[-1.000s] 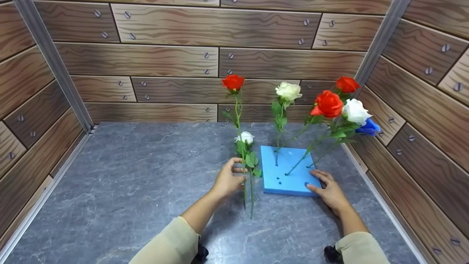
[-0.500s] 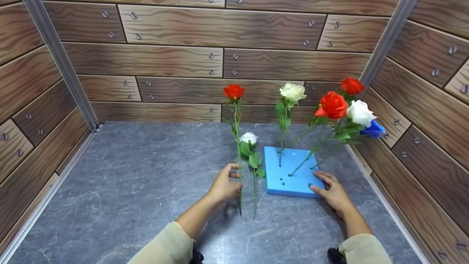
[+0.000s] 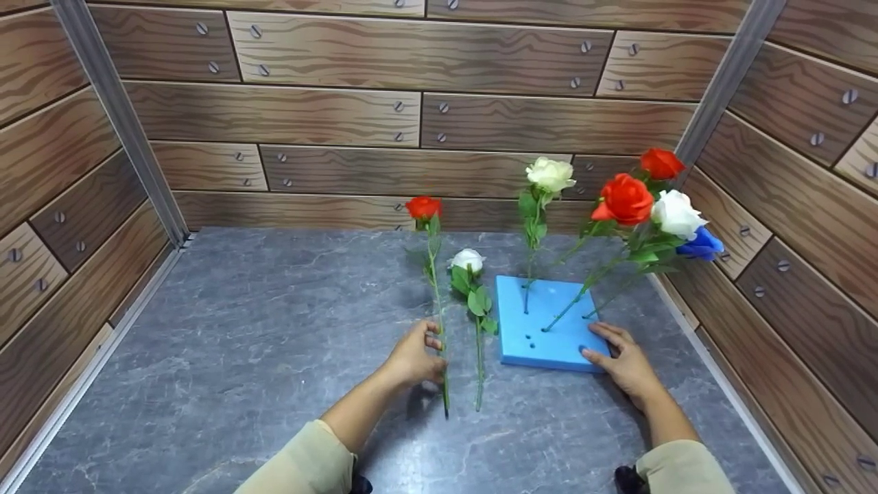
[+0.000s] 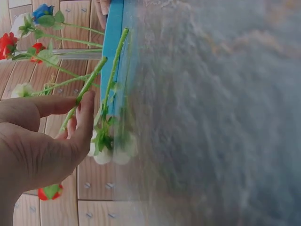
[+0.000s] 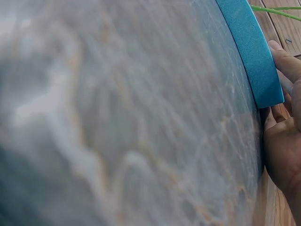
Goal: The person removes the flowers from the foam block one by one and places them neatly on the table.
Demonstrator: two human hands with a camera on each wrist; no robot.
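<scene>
Head: five roses [image 3: 625, 199] in foam block [image 3: 562, 348], my relaxed right hand [image 3: 621, 363] atop; left hand [image 3: 415, 357] pinches red rose [image 3: 423, 207]; white rose [image 3: 468, 261] pending, 9 o'clock.

Gray tbl [image 3: 240, 357], wood-pattern walls [image 3: 329, 116] w/ metal posts [image 3: 122, 123]

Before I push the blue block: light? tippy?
The block is probably light if it's foam, as the stems stuck in it hint. It looks unlikely to tip: it lies flat and broad. The roses leaning right on thin stems may sway.
</scene>
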